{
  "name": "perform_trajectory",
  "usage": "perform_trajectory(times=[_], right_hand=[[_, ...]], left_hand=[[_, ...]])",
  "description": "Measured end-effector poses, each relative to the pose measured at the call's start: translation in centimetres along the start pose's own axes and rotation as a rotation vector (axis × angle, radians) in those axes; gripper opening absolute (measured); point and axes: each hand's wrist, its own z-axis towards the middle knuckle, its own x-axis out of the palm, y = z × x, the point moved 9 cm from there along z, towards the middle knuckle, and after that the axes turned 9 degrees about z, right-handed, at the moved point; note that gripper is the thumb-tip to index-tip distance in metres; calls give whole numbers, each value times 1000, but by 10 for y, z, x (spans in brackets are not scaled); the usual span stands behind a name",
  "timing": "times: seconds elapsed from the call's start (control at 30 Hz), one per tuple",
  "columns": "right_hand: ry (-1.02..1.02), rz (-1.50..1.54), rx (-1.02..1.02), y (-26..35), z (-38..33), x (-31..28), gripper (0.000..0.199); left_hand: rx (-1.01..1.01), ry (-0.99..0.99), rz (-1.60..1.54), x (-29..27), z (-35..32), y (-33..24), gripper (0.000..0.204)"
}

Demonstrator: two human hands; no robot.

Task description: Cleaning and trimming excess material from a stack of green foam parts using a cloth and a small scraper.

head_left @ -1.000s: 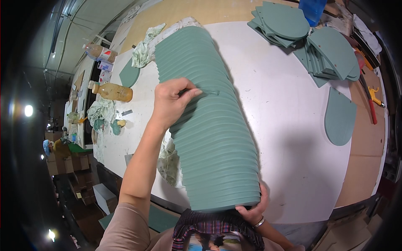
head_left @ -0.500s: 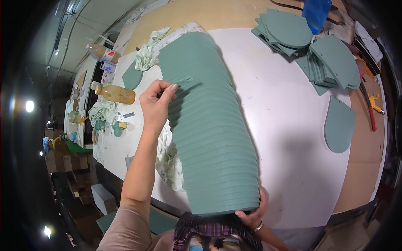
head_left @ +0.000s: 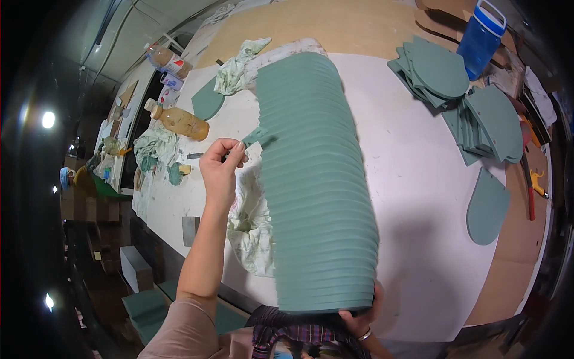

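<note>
A long row of overlapping green round-ended panels (head_left: 317, 197) lies in front of me, fanned like shingles from the far end to my body. My left hand (head_left: 221, 164) is beside the row's left edge, thumb and fingers closed on a small thin green piece (head_left: 253, 137). That piece reaches to the edge of the panels; its exact kind is unclear. At the near right corner, my right hand (head_left: 360, 317) grips the end of the row, thumb on the near face, its fingers partly hidden along the side. A crumpled pale cloth (head_left: 254, 239) lies against the row's left side.
Loose green panels (head_left: 439, 69) are piled at the far right, near a blue jug (head_left: 481, 42). One single panel (head_left: 487, 206) lies below them. On the left are a bottle of amber liquid (head_left: 179, 122), rags (head_left: 156, 143) and a grey block (head_left: 191, 230).
My left hand has drawn leftward and nearer, from over the panels to just off their left edge, and the green piece now shows. The whole view has shifted slightly. My right hand keeps its hold.
</note>
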Motion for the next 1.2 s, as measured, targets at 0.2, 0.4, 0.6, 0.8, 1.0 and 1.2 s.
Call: perform_trajectory(times=[0.2, 0.4, 0.6, 0.8, 1.0, 1.2], right_hand=[[-17, 61, 134, -8, -1, 0, 115], [-27, 8, 131, -3, -1, -1, 113], [-42, 27, 144, -5, -3, -2, 111], [-54, 26, 131, -7, -7, -4, 111], [-49, -12, 113, -4, -5, -5, 111], [-52, -50, 122, -1, -3, -4, 110]], left_hand=[[40, 34, 45, 7, 15, 2, 10], [118, 190, 306, 29, 46, -10, 14], [212, 290, 445, 41, 60, -16, 14], [366, 243, 449, 49, 68, -28, 13], [437, 293, 480, 51, 67, -34, 13], [365, 301, 375, 53, 72, -29, 13]])
